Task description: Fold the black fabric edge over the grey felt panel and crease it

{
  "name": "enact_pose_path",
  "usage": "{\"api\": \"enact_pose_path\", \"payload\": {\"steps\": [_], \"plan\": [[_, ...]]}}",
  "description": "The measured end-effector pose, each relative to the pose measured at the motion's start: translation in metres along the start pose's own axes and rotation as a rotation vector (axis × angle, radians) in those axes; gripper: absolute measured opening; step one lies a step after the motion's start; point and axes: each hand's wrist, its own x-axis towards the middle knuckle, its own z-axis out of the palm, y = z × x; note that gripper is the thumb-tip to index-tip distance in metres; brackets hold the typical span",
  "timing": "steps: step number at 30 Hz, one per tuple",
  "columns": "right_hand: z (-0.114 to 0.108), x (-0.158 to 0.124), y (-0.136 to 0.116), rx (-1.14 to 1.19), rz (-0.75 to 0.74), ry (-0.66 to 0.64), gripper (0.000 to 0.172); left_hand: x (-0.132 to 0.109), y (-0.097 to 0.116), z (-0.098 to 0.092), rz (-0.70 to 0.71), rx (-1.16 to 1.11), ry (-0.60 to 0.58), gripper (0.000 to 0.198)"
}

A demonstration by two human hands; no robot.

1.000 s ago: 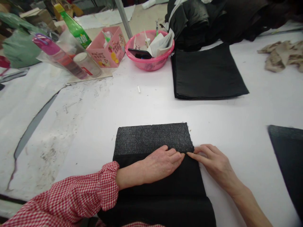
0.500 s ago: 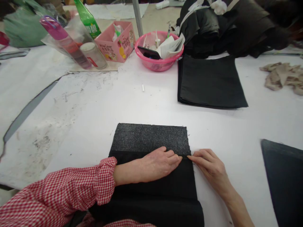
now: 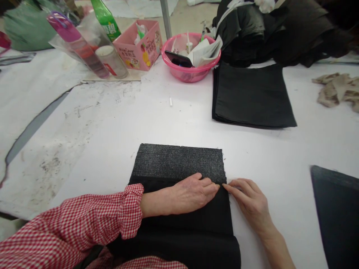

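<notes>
A black cloth (image 3: pixel 196 224) lies on the white table in front of me, with a speckled dark grey band (image 3: pixel 179 161) along its far edge. My left hand (image 3: pixel 195 192) rests across the cloth just below that band, its fingers curled together at the right edge. Close beside it, my right hand (image 3: pixel 249 200) pinches the cloth's right edge between thumb and forefinger, the other fingers folded. The fingertips of both hands nearly meet. Whether the left fingertips grip the fabric or only press on it is hidden.
A stack of black cloth pieces (image 3: pixel 252 95) lies at the back right, below a dark fabric heap (image 3: pixel 269 33). Another dark piece (image 3: pixel 339 213) is at the right. Behind stand a pink basin (image 3: pixel 190 71), a pink box (image 3: pixel 140 50) and bottles (image 3: pixel 81 48).
My left hand and its sleeve have shifted slightly to the right along the cloth. My right hand keeps its pinch at the edge. The camera view has moved a little.
</notes>
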Motion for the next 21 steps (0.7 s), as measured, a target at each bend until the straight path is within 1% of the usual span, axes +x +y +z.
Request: {"api": "enact_pose_path", "payload": {"steps": [3, 7, 9, 13, 17, 21], "plan": [[-0.0012, -0.0010, -0.0009, 0.038, 0.031, 0.007, 0.037, 0.0006, -0.0004, -0.0005, -0.003, -0.002, -0.004, 0.023], [-0.0067, -0.0014, -0.0029, 0.138, 0.124, 0.031, 0.033, 0.0015, -0.0009, -0.0019, 0.001, 0.003, -0.017, 0.025], [-0.0088, -0.0012, -0.0045, 0.153, 0.149, 0.046, 0.033, 0.0017, -0.0010, -0.0016, 0.001, -0.001, -0.004, 0.025], [-0.0083, 0.0017, -0.0071, 0.089, 0.112, 0.030, 0.033, 0.0016, -0.0010, -0.0007, 0.001, -0.014, 0.023, 0.025], [-0.0052, 0.0033, -0.0071, 0.042, 0.069, 0.039, 0.028, 0.0019, -0.0015, -0.0009, 0.002, -0.019, 0.020, 0.025], [-0.0029, 0.0015, -0.0053, -0.005, 0.056, 0.050, 0.029, 0.0032, -0.0024, 0.0004, 0.007, -0.011, 0.021, 0.027]]}}
